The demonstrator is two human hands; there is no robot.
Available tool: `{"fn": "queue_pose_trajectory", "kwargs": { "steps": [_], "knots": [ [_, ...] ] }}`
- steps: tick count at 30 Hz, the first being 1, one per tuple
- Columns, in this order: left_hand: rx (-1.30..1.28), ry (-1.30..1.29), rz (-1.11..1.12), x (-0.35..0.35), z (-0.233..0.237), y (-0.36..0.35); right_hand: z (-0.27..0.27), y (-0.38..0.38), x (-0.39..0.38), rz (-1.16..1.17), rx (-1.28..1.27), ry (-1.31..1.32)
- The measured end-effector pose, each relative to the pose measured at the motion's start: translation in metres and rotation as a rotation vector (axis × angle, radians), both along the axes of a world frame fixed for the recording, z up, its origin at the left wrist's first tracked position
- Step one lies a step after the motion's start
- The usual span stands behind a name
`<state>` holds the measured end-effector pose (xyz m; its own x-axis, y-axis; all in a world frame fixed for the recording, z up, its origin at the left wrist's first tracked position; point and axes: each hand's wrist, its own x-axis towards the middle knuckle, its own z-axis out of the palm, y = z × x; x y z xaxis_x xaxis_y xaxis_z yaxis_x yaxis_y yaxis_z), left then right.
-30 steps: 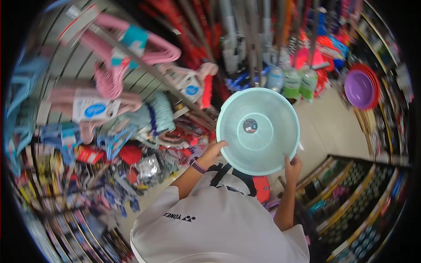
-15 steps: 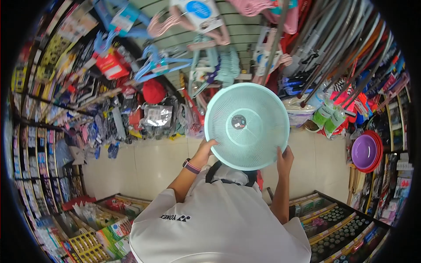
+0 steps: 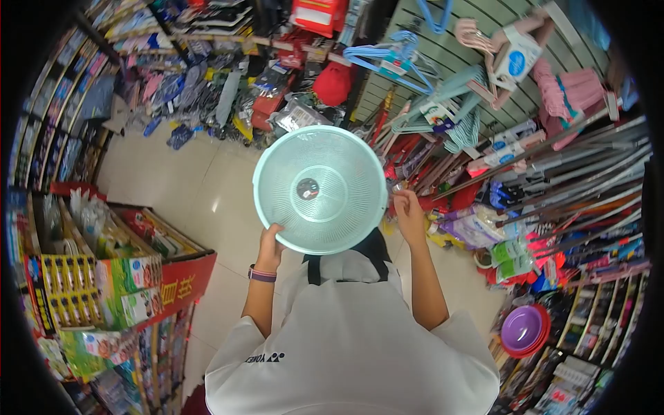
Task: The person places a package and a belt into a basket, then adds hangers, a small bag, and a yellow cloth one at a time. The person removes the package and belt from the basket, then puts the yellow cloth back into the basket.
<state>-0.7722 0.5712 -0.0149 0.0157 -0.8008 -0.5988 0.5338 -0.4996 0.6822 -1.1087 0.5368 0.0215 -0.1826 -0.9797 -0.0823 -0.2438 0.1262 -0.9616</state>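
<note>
A pale mint-green plastic colander (image 3: pixel 346 221) with a round dark sticker on its base is held in front of my body, its inside facing up toward me. My left hand (image 3: pixel 270 247) grips its lower left rim, thumb over the edge and the other fingers hidden beneath. Just off the right rim is my right hand (image 3: pixel 408 211), its fingers loosely bent and nothing plain between them. Behind the colander, packaged goods and a red round item (image 3: pixel 333 84) fill the display.
Blue hangers (image 3: pixel 398 63) and pink hangers (image 3: pixel 508 59) hang on the slatted wall. Long poles (image 3: pixel 588 169) jut in from the right. Nested purple and red basins (image 3: pixel 522 329) stand at lower right. A red-sided display stand (image 3: pixel 183 287) is at left on the tiled floor (image 3: pixel 200 187).
My view has turned left, so the shelves and hangers shift right. The colander has moved left in view with my left hand. My right hand has come off its rim.
</note>
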Motion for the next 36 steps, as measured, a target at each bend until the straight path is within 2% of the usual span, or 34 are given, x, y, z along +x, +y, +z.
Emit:
{"fn": "queue_pose_trajectory", "kwargs": {
  "steps": [5,7,11,13,15,16,17,19,20,23,28,30,36],
  "knots": [
    [0.015,0.029,0.169,0.024,-0.007,0.027,0.001,-0.088,-0.001,0.15,-0.117,0.32],
    [0.058,0.036,0.23,0.028,-0.004,0.029,-0.021,-0.151,-0.021,0.146,-0.128,-0.001],
    [0.014,0.034,0.216,0.034,-0.002,0.015,0.014,-0.258,-0.033,-0.029,-0.087,-0.045],
    [-0.011,0.018,0.225,0.035,0.002,-0.003,-0.003,-0.322,-0.064,-0.045,-0.092,0.052],
    [0.021,0.035,0.179,0.038,0.005,-0.025,-0.014,-0.373,-0.083,-0.169,-0.211,0.44],
    [0.001,0.051,0.152,0.039,0.004,-0.038,-0.01,-0.386,-0.089,-0.21,-0.192,0.53],
    [-0.006,0.049,0.153,0.038,0.005,-0.051,-0.009,-0.395,-0.094,-0.21,-0.199,0.527],
    [0.046,-0.001,0.116,0.038,0.015,-0.082,-0.005,-0.408,-0.1,-0.209,-0.218,0.87],
    [0.043,-0.011,0.113,0.038,0.021,-0.097,-0.003,-0.413,-0.102,-0.186,-0.107,0.904],
    [0.01,-0.08,0.037,0.037,0.036,-0.133,0.0,-0.415,-0.095,-0.17,-0.039,0.895],
    [0.03,-0.14,-0.028,0.037,0.044,-0.185,-0.002,-0.412,-0.095,-0.144,-0.082,0.875],
    [0.047,-0.164,-0.049,0.035,0.047,-0.199,0.002,-0.4,-0.089,-0.208,-0.224,0.989],
    [0.088,-0.176,-0.16,0.029,0.043,-0.228,0.002,-0.379,-0.082,-0.288,-0.341,0.929]
  ]
}}
